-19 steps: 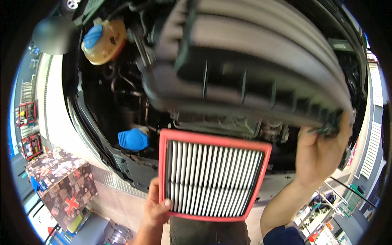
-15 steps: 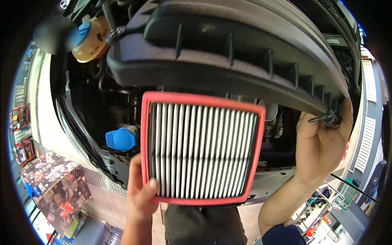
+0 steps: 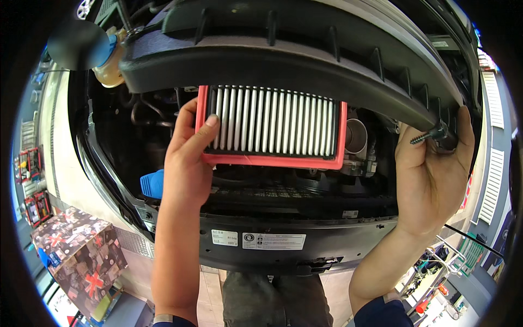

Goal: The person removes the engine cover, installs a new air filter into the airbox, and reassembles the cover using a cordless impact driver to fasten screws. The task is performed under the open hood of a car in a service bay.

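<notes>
Left hand (image 3: pixel 188 150) pinched the red-framed filter (image 3: pixel 275 121) at its left edge, right hand (image 3: pixel 433 180) gripped the black cover's (image 3: pixel 305 76) corner; a right-hand slip could've crushed the filter!

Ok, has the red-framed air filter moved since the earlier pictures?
Yes, the red-framed air filter moved up the view, relative to the lower blue filler cap.

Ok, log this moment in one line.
left hand: gripping filter, left edge | right hand: holding cover, right end | filter: upper edge hidden behind cover
</notes>
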Motion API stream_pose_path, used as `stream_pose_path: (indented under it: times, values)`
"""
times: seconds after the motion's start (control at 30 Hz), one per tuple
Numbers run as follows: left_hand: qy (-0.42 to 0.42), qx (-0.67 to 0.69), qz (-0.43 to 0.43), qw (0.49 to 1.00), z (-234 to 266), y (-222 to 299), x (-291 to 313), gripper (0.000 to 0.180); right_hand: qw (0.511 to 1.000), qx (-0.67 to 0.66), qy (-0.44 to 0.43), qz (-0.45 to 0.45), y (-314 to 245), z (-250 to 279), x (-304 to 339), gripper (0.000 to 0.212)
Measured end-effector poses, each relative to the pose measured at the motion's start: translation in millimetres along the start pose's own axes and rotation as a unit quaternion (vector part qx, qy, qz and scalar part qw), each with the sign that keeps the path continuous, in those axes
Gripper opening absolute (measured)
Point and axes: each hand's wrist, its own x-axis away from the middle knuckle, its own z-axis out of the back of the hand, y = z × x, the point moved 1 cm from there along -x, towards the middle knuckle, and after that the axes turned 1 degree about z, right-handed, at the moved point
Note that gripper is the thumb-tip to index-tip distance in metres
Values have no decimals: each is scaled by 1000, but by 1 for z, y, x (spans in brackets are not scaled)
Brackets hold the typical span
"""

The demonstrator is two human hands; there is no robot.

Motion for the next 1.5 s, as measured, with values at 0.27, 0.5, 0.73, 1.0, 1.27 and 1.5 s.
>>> stream_pose_path:
  times: [0.27,0.5,0.73,1.0,1.27,1.5]
  values:
    - [62,-104,-73,990,0,4,-6,31,999,-6,-34,8,0,11,1,30]
    - [129,-401,-155,894,7,3,-4,30,999,10,-43,24,6,9,-1,33]
    - [55,-211,-33,975,9,24,10,20,998,22,-38,34,6,10,-1,33]
    - [146,35,15,989,6,-39,106,15,998,42,-31,47,11,11,-1,33]
    - [102,154,124,975,-57,-87,120,38,984,152,27,87,5,19,5,38]
    - [62,161,112,979,-68,-74,69,25,1000,13,-3,-26,6,11,-5,41]
